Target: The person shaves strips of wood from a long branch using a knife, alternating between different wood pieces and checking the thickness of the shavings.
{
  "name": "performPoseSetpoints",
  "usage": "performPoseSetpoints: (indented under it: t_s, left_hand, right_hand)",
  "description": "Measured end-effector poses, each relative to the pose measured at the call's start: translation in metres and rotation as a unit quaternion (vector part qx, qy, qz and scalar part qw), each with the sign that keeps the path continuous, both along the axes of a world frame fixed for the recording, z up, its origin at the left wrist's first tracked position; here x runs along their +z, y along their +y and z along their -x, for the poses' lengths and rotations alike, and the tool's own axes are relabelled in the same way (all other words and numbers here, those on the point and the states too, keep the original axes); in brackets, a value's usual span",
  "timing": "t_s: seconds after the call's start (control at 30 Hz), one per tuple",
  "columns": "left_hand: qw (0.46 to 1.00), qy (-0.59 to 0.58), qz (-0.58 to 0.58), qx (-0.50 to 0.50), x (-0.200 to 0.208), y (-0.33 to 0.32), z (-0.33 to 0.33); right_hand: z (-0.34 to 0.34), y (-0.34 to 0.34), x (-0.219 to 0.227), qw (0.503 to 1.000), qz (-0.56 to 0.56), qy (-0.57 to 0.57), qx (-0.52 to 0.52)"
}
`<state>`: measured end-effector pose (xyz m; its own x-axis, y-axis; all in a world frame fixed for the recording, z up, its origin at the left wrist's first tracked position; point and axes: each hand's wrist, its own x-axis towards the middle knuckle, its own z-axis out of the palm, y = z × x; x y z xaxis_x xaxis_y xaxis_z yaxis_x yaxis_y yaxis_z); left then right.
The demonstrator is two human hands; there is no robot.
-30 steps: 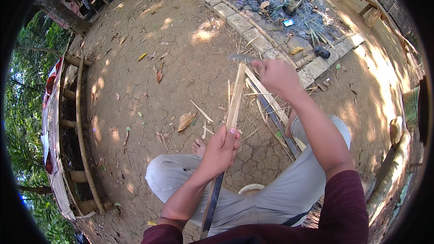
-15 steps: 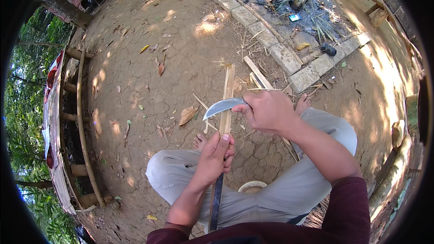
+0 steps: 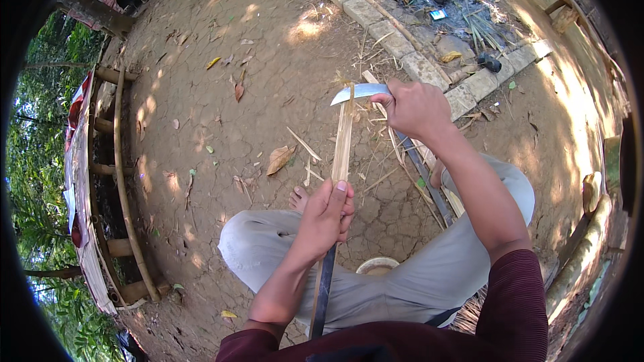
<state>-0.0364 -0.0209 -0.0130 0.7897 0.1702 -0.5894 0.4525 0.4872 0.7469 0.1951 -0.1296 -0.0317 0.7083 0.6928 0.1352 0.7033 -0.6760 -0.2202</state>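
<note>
Wooden strip (image 3: 343, 144) runs through clenched left fingers (image 3: 347, 209); right fingers (image 3: 384, 99) grip a knife (image 3: 361, 92) (curved) across it.

Wood strip (image 3: 343, 137) is pale tan w/ lengthwise grain, mostly blk lower down. Knife blade (image 3: 360, 92) is silver-gry. Trousers (image 3: 429, 258) are lt gry; shirt (image 3: 429, 343) is dk maroon w/ fine ribbed lines on the sleeve (image 3: 513, 302). Ground (image 3: 258, 117) is brn w/ a crack pattern & pale sun dapples. Edging blocks (image 3: 422, 71) gry-beige, packet (image 3: 438, 14) blue & wht, big leaf (image 3: 280, 159) orange-brn, foliage (image 3: 41, 161) grn.
</note>
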Motion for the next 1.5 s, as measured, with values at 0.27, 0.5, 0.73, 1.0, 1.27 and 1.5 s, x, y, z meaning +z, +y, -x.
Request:
performPoseSetpoints:
  t_s: [0.27, 0.5, 0.73, 1.0, 1.27, 1.5]
  left_hand:
    - [0.996, 0.056, 0.034, 0.060, -0.024, 0.009, 0.029]
    - [0.995, 0.046, 0.071, 0.050, -0.017, 0.015, 0.006]
    - [0.999, 0.017, 0.008, -0.038, 0.015, 0.001, -0.010]
    - [0.980, -0.017, -0.182, -0.075, 0.028, -0.027, -0.018]
    - [0.889, -0.098, -0.440, -0.078, 0.088, 0.018, -0.049]
    - [0.843, -0.193, -0.498, 0.071, 0.192, 0.042, -0.088]
  right_hand:
    - [-0.087, -0.043, 0.026, 0.970, -0.039, 0.116, -0.209]
    - [0.039, -0.011, 0.032, 0.944, -0.095, 0.315, -0.020]
    - [0.039, 0.001, 0.019, 0.844, -0.311, 0.431, -0.066]
    - [0.006, -0.020, 0.045, 0.778, -0.403, 0.466, -0.127]
    - [0.003, -0.028, 0.081, 0.876, -0.425, 0.215, -0.070]
    - [-0.007, -0.053, 0.112, 0.860, -0.422, 0.278, -0.069]
